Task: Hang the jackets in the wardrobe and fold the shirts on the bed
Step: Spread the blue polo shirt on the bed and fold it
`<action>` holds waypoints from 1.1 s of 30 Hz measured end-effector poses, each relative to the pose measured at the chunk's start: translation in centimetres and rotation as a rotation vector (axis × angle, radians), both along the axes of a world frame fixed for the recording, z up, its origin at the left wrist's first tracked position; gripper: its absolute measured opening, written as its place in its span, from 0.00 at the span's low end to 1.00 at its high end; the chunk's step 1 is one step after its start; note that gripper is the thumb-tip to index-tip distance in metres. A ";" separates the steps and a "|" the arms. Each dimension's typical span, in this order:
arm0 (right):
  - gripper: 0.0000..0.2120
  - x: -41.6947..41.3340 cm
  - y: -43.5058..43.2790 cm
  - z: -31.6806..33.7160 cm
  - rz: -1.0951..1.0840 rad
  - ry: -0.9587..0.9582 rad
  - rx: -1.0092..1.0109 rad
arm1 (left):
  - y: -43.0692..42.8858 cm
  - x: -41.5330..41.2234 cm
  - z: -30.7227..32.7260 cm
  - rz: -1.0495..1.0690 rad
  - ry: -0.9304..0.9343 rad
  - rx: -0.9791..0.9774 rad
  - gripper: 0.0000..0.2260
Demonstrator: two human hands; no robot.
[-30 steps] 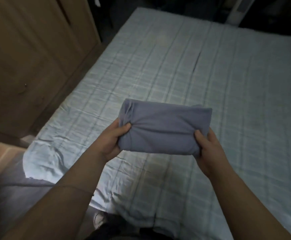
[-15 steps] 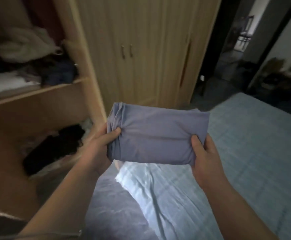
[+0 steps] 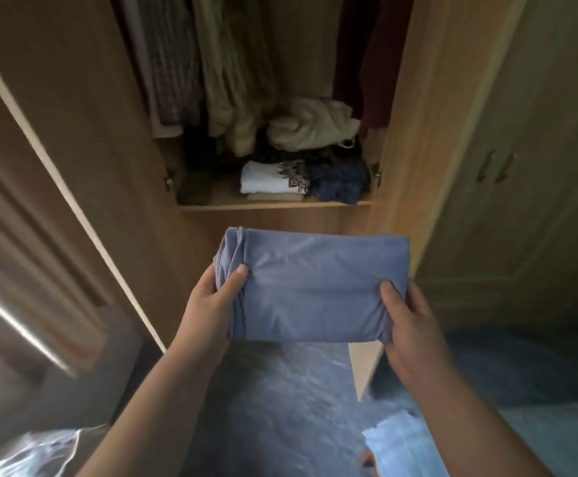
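Observation:
A folded blue-grey shirt [image 3: 310,287] is held flat in the air in front of the open wardrobe [image 3: 401,139]. My left hand [image 3: 212,301] grips its left end, thumb on top. My right hand [image 3: 409,316] grips its right end the same way. The shirt hangs just below and in front of the wardrobe shelf [image 3: 274,205]. Above the shelf, several garments [image 3: 219,74] hang from the top. Only a corner of the bed [image 3: 397,445], with its pale checked sheet, shows at the lower right.
On the shelf lie a folded white shirt with a dark pattern [image 3: 274,180], a dark blue bundle [image 3: 341,184] and a crumpled beige garment [image 3: 311,127]. The open wardrobe door [image 3: 57,173] stands at the left. Closed wardrobe doors [image 3: 521,166] are at the right. Dark floor lies below.
My view has swung from the bed round to the open wardrobe compartment. Both hands keep the same hold on the folded shirt, which now faces the shelf.

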State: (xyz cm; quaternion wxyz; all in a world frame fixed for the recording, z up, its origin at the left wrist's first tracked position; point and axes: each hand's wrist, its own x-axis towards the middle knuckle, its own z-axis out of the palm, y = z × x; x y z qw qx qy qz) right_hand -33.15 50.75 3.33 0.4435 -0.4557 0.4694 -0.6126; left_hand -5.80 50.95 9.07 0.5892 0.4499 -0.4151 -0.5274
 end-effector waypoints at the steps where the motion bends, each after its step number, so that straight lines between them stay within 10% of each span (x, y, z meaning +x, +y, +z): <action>1: 0.26 0.3 -1.6 0.1 0.022 0.007 -0.004 | -1.0 0.2 0.1 0.025 -0.006 -0.003 0.20; 9: 0.04 0.0 -14.5 2.0 0.051 0.260 -0.046 | -12.3 -1.7 0.0 0.230 -0.072 0.001 0.12; 33: 0.09 7.5 -50.8 -1.3 -0.124 0.249 0.078 | -50.2 5.4 -4.7 0.207 -0.046 0.107 0.18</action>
